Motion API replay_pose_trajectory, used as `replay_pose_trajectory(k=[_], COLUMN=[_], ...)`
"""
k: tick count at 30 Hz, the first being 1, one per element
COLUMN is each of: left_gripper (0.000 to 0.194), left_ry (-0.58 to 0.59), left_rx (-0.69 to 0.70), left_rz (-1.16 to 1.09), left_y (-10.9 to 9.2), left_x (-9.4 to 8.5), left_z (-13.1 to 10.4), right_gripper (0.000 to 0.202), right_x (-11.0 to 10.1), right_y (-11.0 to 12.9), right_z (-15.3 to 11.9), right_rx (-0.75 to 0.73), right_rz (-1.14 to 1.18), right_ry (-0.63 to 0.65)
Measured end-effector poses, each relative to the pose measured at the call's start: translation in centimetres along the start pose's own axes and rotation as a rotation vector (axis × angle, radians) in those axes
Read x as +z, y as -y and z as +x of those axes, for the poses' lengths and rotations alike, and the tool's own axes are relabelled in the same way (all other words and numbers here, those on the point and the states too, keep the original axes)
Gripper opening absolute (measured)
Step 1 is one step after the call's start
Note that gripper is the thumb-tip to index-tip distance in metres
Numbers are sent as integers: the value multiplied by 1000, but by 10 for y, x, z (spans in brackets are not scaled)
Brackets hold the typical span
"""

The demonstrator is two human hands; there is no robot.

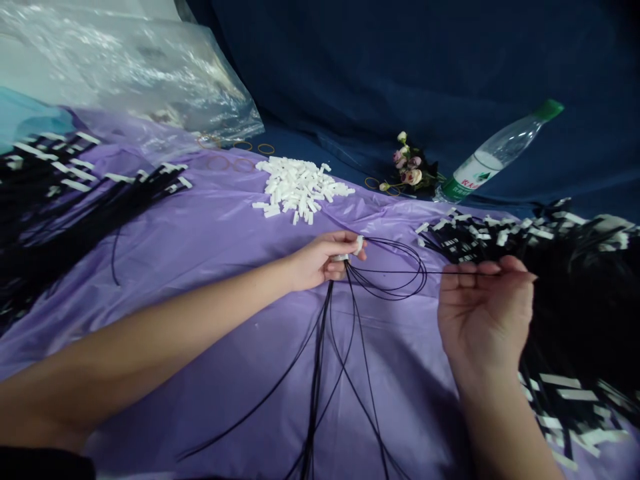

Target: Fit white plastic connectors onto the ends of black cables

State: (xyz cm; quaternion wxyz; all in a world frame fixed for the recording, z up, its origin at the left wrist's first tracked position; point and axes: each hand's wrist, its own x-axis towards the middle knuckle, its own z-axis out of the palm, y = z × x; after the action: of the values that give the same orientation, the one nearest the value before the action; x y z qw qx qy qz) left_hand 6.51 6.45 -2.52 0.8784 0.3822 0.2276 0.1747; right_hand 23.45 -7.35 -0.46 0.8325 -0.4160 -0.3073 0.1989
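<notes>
My left hand (325, 260) is closed in a pinch around small white plastic clips (359, 245) with thin black cords (316, 373) running from them. Several cords hang down toward me over the purple cloth, and others bend into loops (413, 267) to the right of the fingers. One cord stretches straight across to my right hand (487, 310), whose fingers are closed on it with the palm turned up. Exactly how many clips the left hand holds is hidden by the fingers.
A pile of loose white clips (297, 187) lies beyond my left hand on the purple cloth (215, 267). Bundles of black cords with white ends (100, 193) lie at left and right. A bottle (487, 160), flowers (413, 167), rubber bands (243, 146) and a plastic bag (150, 73) are behind.
</notes>
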Motion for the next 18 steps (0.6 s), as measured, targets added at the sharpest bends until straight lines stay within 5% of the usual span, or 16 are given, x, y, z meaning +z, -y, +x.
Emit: replay_pose_trajectory(k=[4,14,18], left_gripper=[9,11,13], left_ry=[10,-18,4], left_rx=[11,21,22], left_rz=[56,111,122], left_y=[1,1,2], left_x=[2,6,5], left_z=[-1,-3,-3], right_gripper=[23,12,15], right_x=[3,11,8], right_y=[9,5,3], right_z=[6,-22,-24], right_rx=[168,-57,-2], right_rz=[107,-811,-903], right_ry=[-82,173,250])
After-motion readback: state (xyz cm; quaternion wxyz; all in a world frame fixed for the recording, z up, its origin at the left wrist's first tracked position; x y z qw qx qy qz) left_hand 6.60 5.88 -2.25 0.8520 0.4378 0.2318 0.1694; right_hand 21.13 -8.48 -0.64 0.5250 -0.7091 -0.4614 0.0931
